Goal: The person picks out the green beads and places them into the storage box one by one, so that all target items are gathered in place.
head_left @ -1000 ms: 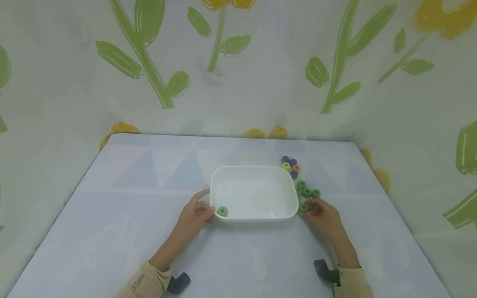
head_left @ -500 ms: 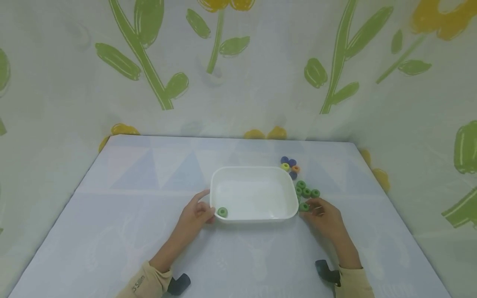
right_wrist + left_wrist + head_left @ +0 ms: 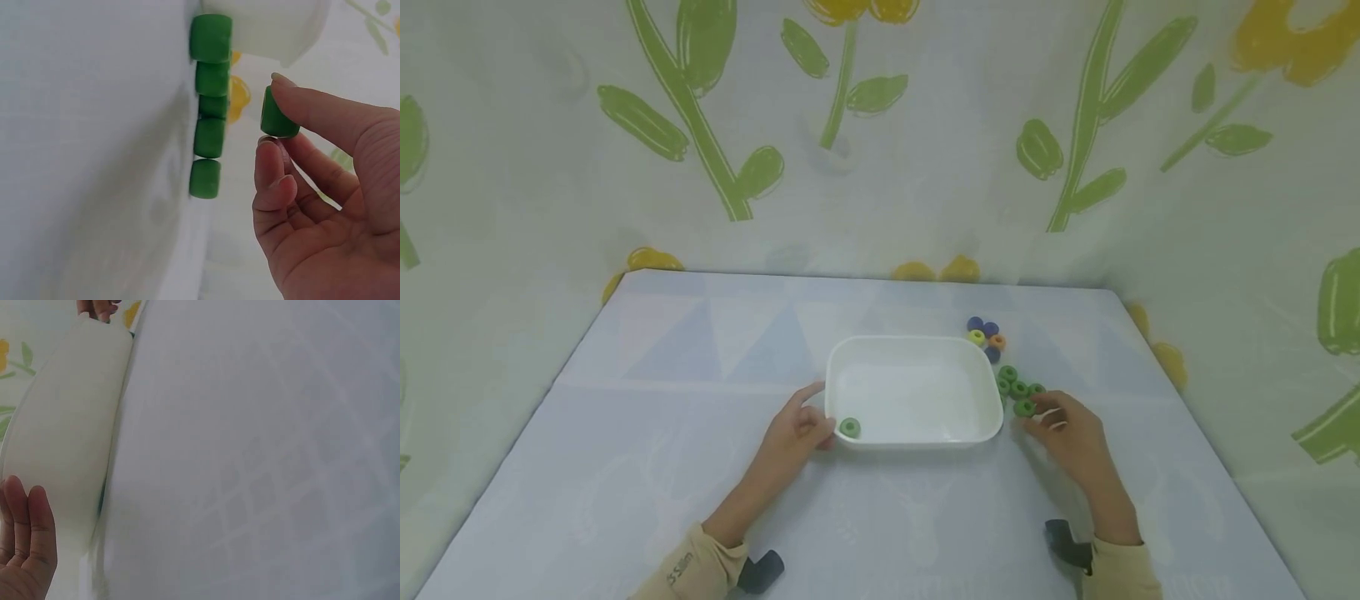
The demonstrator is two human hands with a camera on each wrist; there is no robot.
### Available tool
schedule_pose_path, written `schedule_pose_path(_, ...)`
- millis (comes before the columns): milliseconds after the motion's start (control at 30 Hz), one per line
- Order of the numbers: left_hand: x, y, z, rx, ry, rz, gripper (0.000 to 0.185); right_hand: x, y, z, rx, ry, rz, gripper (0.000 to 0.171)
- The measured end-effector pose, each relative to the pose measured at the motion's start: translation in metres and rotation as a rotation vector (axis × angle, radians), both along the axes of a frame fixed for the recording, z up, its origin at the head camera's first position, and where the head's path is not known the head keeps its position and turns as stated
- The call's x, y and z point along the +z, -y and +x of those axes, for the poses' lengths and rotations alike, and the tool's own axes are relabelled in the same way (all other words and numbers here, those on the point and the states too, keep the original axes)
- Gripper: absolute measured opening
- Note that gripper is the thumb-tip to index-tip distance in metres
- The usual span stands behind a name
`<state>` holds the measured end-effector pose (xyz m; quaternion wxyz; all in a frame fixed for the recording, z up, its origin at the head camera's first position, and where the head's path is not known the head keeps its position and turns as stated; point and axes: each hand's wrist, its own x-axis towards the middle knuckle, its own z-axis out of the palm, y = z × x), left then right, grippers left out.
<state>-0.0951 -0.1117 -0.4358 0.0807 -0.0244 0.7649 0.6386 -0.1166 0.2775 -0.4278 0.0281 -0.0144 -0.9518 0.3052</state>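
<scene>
A white rectangular tray [image 3: 917,392] sits mid-table in the head view, with one green bead [image 3: 850,427] in its near left corner. My left hand [image 3: 786,433] holds the tray's left side, thumb at the rim. In the left wrist view its fingers [image 3: 39,528] lie against the outer wall. Just beyond the tray's right end, my right hand [image 3: 1071,433] pinches another green bead [image 3: 279,115] between thumb and fingertip, raised off the table. Several more green beads [image 3: 209,137] stand lined up on the tabletop in the right wrist view.
Behind the green group, near the tray's far right corner, lie dark blue beads [image 3: 991,329], a yellow bead [image 3: 976,337] and an orange bead [image 3: 997,342]. A floral-patterned backdrop [image 3: 925,183] rises behind the pale table [image 3: 685,467]. Dark devices [image 3: 762,573] are worn at both wrists.
My right hand has drawn away to the right from the tray's edge, carrying its green bead right and slightly up in view. My left hand and the tray stay in place.
</scene>
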Motion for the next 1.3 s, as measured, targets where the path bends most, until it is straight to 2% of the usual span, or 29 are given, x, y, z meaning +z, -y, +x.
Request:
schedule_pose_path(500,-0.002,0.001,0.000,0.001,-0.005,-0.008,0.061,0.034,0.018,0.004,0.046,-0.215,-0.019,0.034)
schedule_pose_path(733,-0.003,0.001,0.000,-0.002,-0.007,-0.014,0.061,0.043,0.042,-0.001,0.108,-0.161,-0.061,0.037)
schedule_pose_path(900,-0.002,0.001,0.000,-0.009,-0.010,-0.017,0.061,0.041,0.063,-0.007,0.200,-0.145,-0.075,0.034)
schedule_pose_path(1033,-0.002,0.001,0.001,-0.013,-0.010,-0.021,0.061,0.031,0.077,-0.013,0.284,-0.168,-0.117,0.031)
schedule_pose_path(1300,0.000,0.000,0.001,-0.005,0.005,-0.020,0.061,0.019,0.112,-0.018,0.376,-0.136,-0.102,0.029)
